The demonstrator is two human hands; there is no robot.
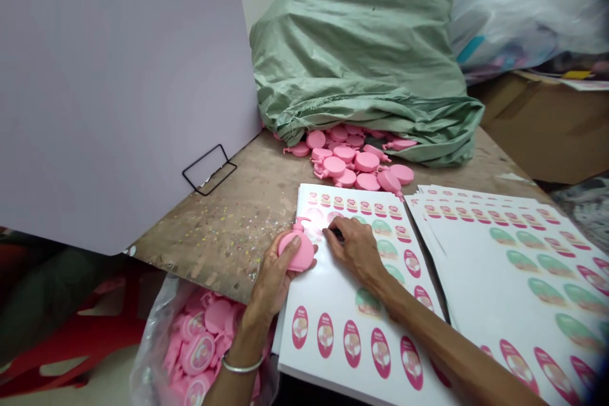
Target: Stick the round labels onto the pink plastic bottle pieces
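Note:
My left hand (280, 266) is wrapped round a pink toy pump bottle (297, 251), round and flat with a small spout on top. It holds the bottle over the left edge of a stack of printed sticker sheets (328, 295). On the sheet's upper part, my right hand (349, 244) has its fingers curled and pressed together near faint pink round stickers (314, 216). Whatever is between those fingertips is too small to make out. Green oval and magenta oval stickers show around my right forearm, which covers part of the sheet.
Loose pink bottles (354, 158) spill from a green sack (361, 57) at the back. More sticker sheets (480, 266) lie on the right. Below the table's edge, a clear plastic bag (152, 342) holds pink bottles with stickers. A pale panel (118, 89) with a black wire stand (209, 170) rises left.

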